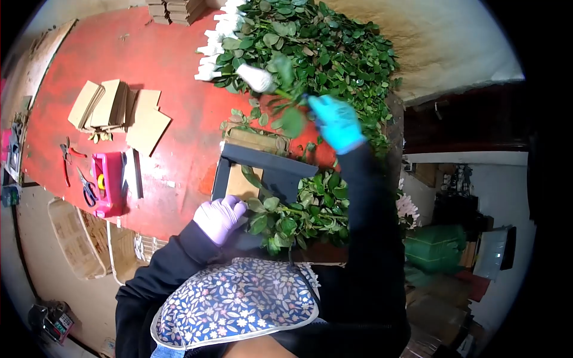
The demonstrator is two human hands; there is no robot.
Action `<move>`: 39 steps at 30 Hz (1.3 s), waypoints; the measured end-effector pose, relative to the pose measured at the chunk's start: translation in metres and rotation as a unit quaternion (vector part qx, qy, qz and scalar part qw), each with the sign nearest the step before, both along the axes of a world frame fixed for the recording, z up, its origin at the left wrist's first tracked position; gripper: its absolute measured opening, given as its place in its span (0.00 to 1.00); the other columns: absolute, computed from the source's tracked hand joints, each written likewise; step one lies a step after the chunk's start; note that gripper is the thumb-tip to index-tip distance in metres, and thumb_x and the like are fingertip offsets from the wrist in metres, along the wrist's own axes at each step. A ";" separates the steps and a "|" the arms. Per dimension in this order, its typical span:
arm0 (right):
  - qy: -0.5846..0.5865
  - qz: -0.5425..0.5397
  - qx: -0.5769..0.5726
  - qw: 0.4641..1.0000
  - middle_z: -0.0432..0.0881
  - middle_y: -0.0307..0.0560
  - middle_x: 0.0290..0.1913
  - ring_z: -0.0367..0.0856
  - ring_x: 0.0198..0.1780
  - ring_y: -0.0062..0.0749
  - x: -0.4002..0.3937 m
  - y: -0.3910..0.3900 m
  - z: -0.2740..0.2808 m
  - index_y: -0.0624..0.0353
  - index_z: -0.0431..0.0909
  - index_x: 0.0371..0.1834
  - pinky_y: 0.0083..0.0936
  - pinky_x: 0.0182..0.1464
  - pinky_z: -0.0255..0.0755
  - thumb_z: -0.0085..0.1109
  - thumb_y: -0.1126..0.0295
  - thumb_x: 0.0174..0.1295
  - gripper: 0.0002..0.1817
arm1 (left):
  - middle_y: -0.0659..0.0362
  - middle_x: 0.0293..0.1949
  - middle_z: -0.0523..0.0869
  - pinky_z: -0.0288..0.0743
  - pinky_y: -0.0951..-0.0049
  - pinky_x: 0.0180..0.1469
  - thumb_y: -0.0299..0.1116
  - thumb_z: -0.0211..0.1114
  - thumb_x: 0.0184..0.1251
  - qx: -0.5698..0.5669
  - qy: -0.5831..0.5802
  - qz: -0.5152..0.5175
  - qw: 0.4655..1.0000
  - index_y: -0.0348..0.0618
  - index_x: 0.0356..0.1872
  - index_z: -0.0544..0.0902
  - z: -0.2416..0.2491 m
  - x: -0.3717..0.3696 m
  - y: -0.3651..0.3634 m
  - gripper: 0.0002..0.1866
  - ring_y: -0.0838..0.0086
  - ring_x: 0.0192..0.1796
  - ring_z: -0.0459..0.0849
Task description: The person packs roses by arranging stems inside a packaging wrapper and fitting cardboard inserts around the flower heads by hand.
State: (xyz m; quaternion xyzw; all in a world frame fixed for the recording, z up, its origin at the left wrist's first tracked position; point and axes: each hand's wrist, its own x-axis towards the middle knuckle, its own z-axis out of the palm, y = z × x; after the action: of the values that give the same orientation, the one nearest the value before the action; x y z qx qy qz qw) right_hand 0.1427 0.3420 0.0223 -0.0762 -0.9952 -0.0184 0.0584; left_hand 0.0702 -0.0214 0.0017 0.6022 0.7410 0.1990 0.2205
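Note:
My right hand (338, 122), in a blue glove, is closed on the leafy stem of a rose (256, 77) whose head is wrapped in a white sleeve. The rose is blurred and hangs over the table beside the big leaf pile. My left hand (221, 219), in a lilac glove, sits at the near left edge of a dark tray (280, 164), its fingers curled; what they grip is hidden. Just right of it, leafy stems (304, 215) lie across the tray's near side. A piece of brown cardboard (240, 184) lies in the tray.
Several white-sleeved roses (209, 59) with leafy stems (322, 53) are heaped at the back. Cardboard pieces (107, 104), red-handled pliers (67, 158), scissors (88, 190) and a pink tape dispenser (107, 185) lie leftward on the red table (161, 65). A basket (74, 238) stands below.

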 end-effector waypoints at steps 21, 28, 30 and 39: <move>-0.315 -0.069 -0.515 0.794 0.86 0.50 0.51 0.84 0.50 0.42 0.109 -0.087 -0.052 0.53 0.80 0.60 0.35 0.54 0.76 0.56 0.63 0.69 0.18 | 0.61 0.50 0.87 0.80 0.65 0.30 0.41 0.69 0.61 0.052 0.048 -0.034 0.997 0.46 0.49 0.83 -0.017 -0.005 -0.003 0.18 0.65 0.30 0.87; -0.170 -0.060 -0.349 0.920 0.80 0.53 0.59 0.82 0.54 0.51 0.121 -0.100 -0.043 0.53 0.76 0.63 0.42 0.58 0.74 0.54 0.56 0.70 0.22 | 0.59 0.50 0.86 0.82 0.61 0.40 0.39 0.70 0.58 0.054 0.024 -0.041 0.997 0.46 0.46 0.82 -0.011 -0.009 0.001 0.16 0.60 0.40 0.88; -0.151 -0.106 -0.371 0.910 0.80 0.52 0.55 0.82 0.50 0.50 0.118 -0.109 -0.009 0.53 0.76 0.61 0.42 0.53 0.75 0.59 0.60 0.68 0.20 | 0.58 0.51 0.86 0.82 0.61 0.41 0.38 0.70 0.57 0.041 0.002 -0.045 0.998 0.47 0.45 0.82 -0.006 -0.010 0.002 0.16 0.57 0.42 0.88; 0.050 -0.097 -0.216 0.970 0.77 0.46 0.42 0.81 0.39 0.47 0.129 -0.115 0.039 0.53 0.79 0.45 0.41 0.39 0.76 0.66 0.78 0.51 0.17 | 0.56 0.52 0.86 0.83 0.60 0.42 0.38 0.70 0.59 0.043 -0.001 -0.050 0.998 0.50 0.45 0.83 -0.016 -0.009 -0.001 0.14 0.57 0.42 0.88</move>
State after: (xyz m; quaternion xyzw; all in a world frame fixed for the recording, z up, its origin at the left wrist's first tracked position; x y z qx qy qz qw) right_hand 0.2715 0.2273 0.0617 -0.1843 -0.9593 0.1952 0.0879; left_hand 0.0614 -0.0222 -0.0140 0.6474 0.7002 0.2200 0.2053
